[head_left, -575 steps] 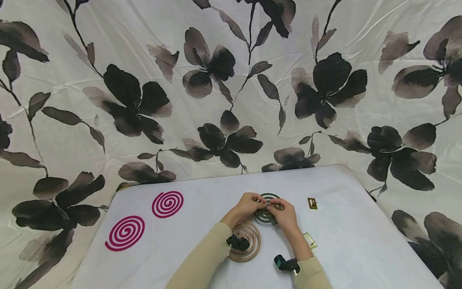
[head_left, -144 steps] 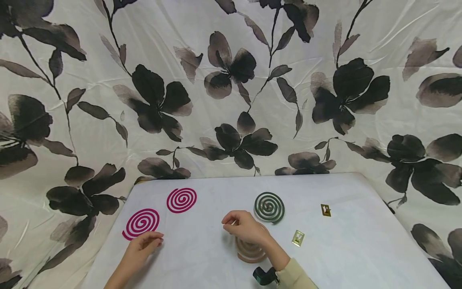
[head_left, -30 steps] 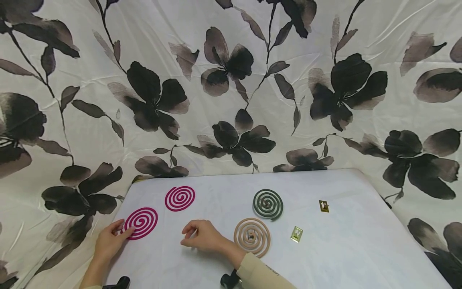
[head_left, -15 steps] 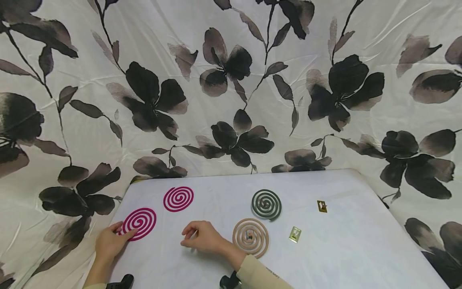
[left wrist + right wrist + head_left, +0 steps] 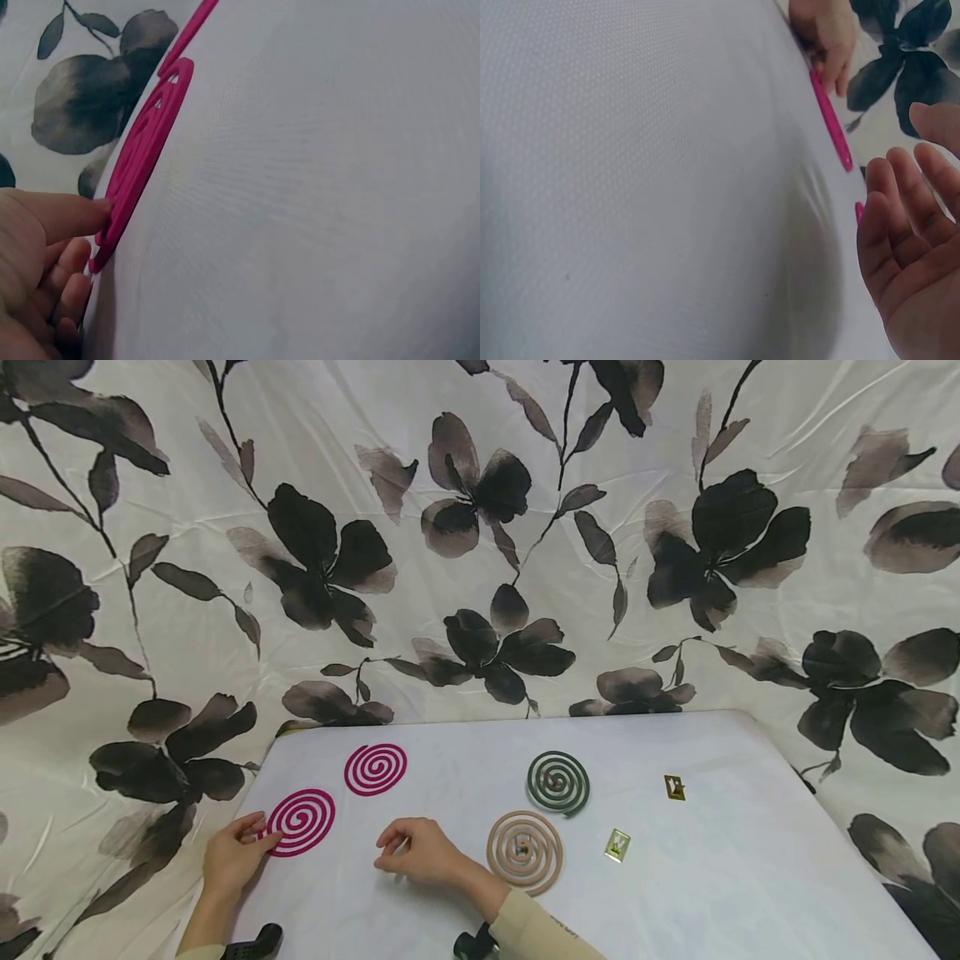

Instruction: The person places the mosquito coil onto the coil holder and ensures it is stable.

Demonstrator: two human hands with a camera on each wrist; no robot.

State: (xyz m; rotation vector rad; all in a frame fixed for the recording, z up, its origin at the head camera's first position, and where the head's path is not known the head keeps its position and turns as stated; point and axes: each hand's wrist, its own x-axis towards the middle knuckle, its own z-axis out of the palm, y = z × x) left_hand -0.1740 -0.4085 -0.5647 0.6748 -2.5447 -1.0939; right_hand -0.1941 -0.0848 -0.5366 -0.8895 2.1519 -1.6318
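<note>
At the left of the table in the head view, my left hand (image 5: 231, 860) pinches the left edge of the nearer magenta mosquito coil (image 5: 302, 821). In the left wrist view the thumb lies on top of the coil (image 5: 142, 165), with the other fingers curled at its edge. My right hand (image 5: 420, 852) hangs over the table between the magenta and tan coils, fingers loosely bent and holding nothing. The right wrist view shows this palm (image 5: 919, 262) bare. A second magenta coil (image 5: 376, 769) lies flat farther back, untouched.
On the right lie a tan coil (image 5: 522, 814), with a small metallic piece at its centre, and a dark green coil (image 5: 558, 782). Beyond them are two small gold-coloured metal plates, one pale (image 5: 618, 845), one darker (image 5: 675, 787). A floral cloth (image 5: 480, 568) hangs behind the white table (image 5: 720, 877).
Both hands left the green coil. My left hand moved to the nearer magenta coil's left edge; the coil seems shifted slightly right. My right hand went left off the tan coil and now stays still.
</note>
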